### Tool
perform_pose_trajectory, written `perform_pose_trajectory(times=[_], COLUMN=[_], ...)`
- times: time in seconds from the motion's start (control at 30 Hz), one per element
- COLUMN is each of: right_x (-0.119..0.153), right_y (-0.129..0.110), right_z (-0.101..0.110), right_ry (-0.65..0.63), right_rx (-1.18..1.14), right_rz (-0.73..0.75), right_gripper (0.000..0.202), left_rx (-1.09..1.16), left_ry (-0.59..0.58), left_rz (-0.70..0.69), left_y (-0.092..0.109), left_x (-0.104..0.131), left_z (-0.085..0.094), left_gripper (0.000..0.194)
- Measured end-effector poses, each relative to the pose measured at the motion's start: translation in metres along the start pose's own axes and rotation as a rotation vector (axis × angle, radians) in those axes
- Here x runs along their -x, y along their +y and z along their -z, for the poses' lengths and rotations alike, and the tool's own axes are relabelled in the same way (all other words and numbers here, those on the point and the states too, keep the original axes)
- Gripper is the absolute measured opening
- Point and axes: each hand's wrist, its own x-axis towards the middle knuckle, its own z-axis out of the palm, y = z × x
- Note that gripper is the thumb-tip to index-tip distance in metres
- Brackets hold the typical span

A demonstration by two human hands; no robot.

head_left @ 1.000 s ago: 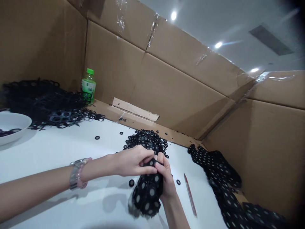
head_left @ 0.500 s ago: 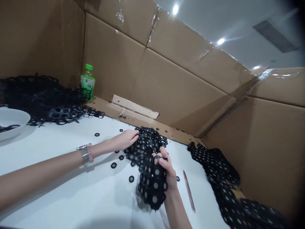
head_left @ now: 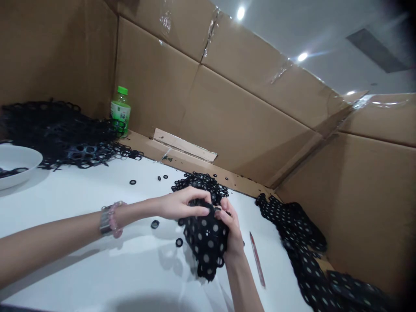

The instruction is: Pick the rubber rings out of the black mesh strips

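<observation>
A limp black sheet with rows of grey round dots (head_left: 204, 242) hangs between my hands above the white table. My right hand (head_left: 232, 227) grips its upper right edge, with thumb and fingers bent round it. On the other side, my left hand (head_left: 185, 203) pinches the top of the sheet between thumb and fingers. The fingertips of both hands are close together. Behind them lies a heap of small black rings with pale centres (head_left: 203, 181). A few loose ring pieces (head_left: 179, 242) are scattered on the table to the left of the sheet.
A red pen (head_left: 258, 260) lies right of my right hand. More dotted black sheets (head_left: 300, 242) are along the right edge. At left are a white bowl (head_left: 32, 158), a pile of black holed netting (head_left: 55, 130) and a green bottle (head_left: 120, 112). Cardboard walls (head_left: 247, 117) surround the table.
My left hand has moved from the ring heap right and toward me, onto the sheet's top edge. The hanging sheet has turned and spread a little. My right hand stays nearly in place.
</observation>
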Motion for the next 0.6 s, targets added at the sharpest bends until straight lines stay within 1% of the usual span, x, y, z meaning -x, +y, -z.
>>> perform_pose_trajectory(times=[0.07, 0.13, 0.17, 0.27, 0.3, 0.33, 0.43, 0.47, 0.53, 0.6], right_x=[0.0, -0.001, -0.001, 0.0, 0.001, 0.001, 0.003, 0.004, 0.004, 0.004], right_y=[0.0, 0.002, 0.004, 0.005, 0.004, 0.003, 0.0, -0.001, 0.0, 0.002], right_z=[0.0, 0.0, 0.0, -0.002, -0.002, -0.003, -0.005, -0.006, -0.006, -0.004], right_ry=[-0.04, -0.049, -0.043, -0.046, -0.057, -0.066, -0.108, -0.116, -0.111, -0.09], right_rx=[0.211, 0.389, 0.444, 0.523, 0.537, 0.545, 0.541, 0.535, 0.516, 0.487], right_rz=[0.002, 0.026, 0.045, 0.098, 0.113, 0.132, 0.163, 0.162, 0.148, 0.129], right_gripper=[0.023, 0.021, 0.021, 0.023, 0.022, 0.021, 0.02, 0.02, 0.02, 0.024], left_rx=[0.002, -0.092, -0.178, -0.478, -0.533, -0.543, -0.385, -0.323, -0.239, -0.196], left_ry=[-0.007, 0.019, 0.059, 0.232, 0.254, 0.236, 0.045, -0.002, -0.039, -0.038], left_rz=[0.002, -0.023, -0.035, -0.06, -0.069, -0.075, -0.048, -0.031, -0.014, -0.014], left_y=[0.001, 0.001, 0.001, -0.002, -0.003, -0.004, -0.006, -0.006, -0.005, -0.004], left_x=[0.001, 0.001, 0.001, 0.002, 0.003, 0.003, 0.004, 0.004, 0.004, 0.003], left_z=[0.005, 0.009, 0.009, 0.006, 0.003, 0.001, -0.005, -0.007, -0.011, -0.013], left_gripper=[0.017, 0.016, 0.015, 0.016, 0.017, 0.02, 0.031, 0.033, 0.034, 0.034])
